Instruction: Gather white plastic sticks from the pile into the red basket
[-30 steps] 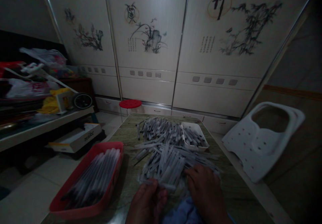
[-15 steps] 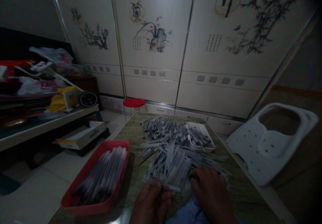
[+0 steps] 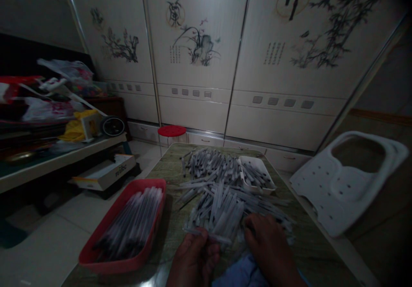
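My left hand [image 3: 194, 254] pinches a clear pen [image 3: 220, 239] between thumb and fingers at the near edge of a pile. The pen lies crosswise, pointing left and right. My right hand [image 3: 269, 240] is beside it, with fingers curled down at the pile's right near edge; whatever is in them is hidden. In front of both hands spreads a heap of clear pens [image 3: 222, 205], partly jumbled. To the left, a red plastic basket [image 3: 162, 201] holds many clear pens [image 3: 131, 222] laid side by side, dark ends toward me.
A white tray [image 3: 270, 186] with dark-tipped thin pieces stands behind the pile at the right. The table [image 3: 175, 154] has a patterned green top. A white folded plastic chair [image 3: 341, 188] stands at the right, a red stool [image 3: 172, 131] behind, and a cluttered bench [image 3: 96, 146] at the left.
My right hand has shifted very slightly at the pile's edge. The left hand keeps the pen in nearly the same place.
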`<state>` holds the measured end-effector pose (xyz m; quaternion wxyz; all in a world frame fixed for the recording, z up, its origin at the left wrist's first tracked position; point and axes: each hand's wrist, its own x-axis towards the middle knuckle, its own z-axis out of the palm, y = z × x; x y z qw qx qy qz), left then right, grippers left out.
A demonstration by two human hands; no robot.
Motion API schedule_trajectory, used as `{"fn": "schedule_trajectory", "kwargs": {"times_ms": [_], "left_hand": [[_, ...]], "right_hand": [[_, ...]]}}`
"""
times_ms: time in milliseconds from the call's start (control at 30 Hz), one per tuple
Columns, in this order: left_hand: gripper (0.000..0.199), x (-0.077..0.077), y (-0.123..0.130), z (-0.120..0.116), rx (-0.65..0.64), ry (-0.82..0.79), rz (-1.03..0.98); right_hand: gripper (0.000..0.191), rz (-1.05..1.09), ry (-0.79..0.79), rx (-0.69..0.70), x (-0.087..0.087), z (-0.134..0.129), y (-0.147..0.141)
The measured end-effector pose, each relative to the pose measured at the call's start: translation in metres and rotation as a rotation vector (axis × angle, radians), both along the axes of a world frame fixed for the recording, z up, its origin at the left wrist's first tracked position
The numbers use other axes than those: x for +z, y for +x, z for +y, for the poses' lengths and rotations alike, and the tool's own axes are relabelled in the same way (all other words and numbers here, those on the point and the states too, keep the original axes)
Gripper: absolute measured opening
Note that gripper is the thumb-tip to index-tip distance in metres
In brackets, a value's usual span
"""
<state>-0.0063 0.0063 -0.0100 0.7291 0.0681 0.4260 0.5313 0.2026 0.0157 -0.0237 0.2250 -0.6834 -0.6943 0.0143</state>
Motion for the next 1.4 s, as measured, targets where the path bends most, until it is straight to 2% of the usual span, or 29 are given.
{"fn": "schedule_trajectory", "kwargs": {"times_ms": [133, 233, 367, 467, 567, 733, 1133, 1400], "left_hand": [[0.022, 0.0, 0.0, 0.002, 0.02, -0.005, -0.031], [0.02, 0.0, 0.0, 0.004, 0.042, -0.007, -0.035], [0.016, 0.002, 0.0, 0.007, 0.069, -0.016, -0.029], [0.016, 0.004, 0.001, 0.007, 0.078, -0.009, -0.051], [0.016, 0.005, 0.002, 0.007, 0.081, -0.011, -0.061], [0.018, 0.009, 0.002, 0.007, 0.087, -0.007, -0.085], [0.017, 0.01, 0.004, 0.006, 0.044, 0.0, -0.048], [0.012, 0.003, 0.005, 0.004, 0.034, 0.02, -0.012]], "right_hand": [[0.012, 0.068, 0.021, 0.001, -0.001, 0.002, 0.004], [0.02, 0.274, 0.018, 0.052, 0.009, -0.003, 0.0], [0.025, 0.727, -0.188, 0.103, 0.026, -0.013, -0.012], [0.025, 0.916, -0.299, 0.138, 0.036, -0.019, -0.02], [0.024, 1.018, -0.342, 0.131, 0.04, -0.021, -0.026], [0.022, 1.022, -0.341, 0.094, 0.035, -0.022, -0.026], [0.02, 0.977, -0.354, 0.155, 0.031, -0.021, -0.029], [0.022, 0.897, -0.349, 0.186, 0.032, -0.022, -0.027]]}}
